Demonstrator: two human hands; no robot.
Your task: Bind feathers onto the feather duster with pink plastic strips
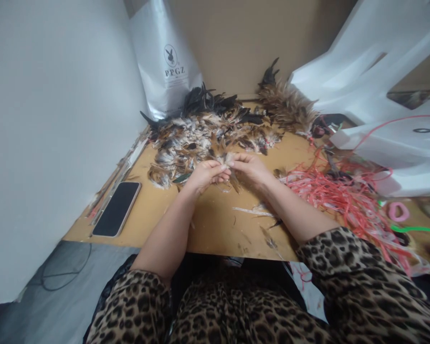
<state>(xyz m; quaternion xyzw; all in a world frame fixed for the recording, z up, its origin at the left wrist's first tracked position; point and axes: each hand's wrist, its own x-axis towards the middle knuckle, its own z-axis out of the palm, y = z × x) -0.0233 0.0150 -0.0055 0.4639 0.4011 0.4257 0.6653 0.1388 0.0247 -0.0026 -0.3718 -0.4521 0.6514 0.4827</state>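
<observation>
My left hand (210, 175) and my right hand (248, 167) meet over the middle of the table, at the near edge of a feather pile (193, 138). Between their pinched fingertips is a small bunch of brown and pale feathers (222, 152). Both hands are closed, thumbs against fingers, and the bunch's lower ends are partly hidden by them. The pile behind mixes white, brown and black feathers. A dark green feather (182, 178) lies beside my left hand.
A phone (117, 209) lies at the table's left edge by a white wall. Tangled red strings (337, 191) cover the right side. Behind stand a silver-white bag (165, 57) and a larger brown feather bundle (288, 102). White plastic (365, 62) hangs at right; loose feathers (270, 239) lie near the front edge.
</observation>
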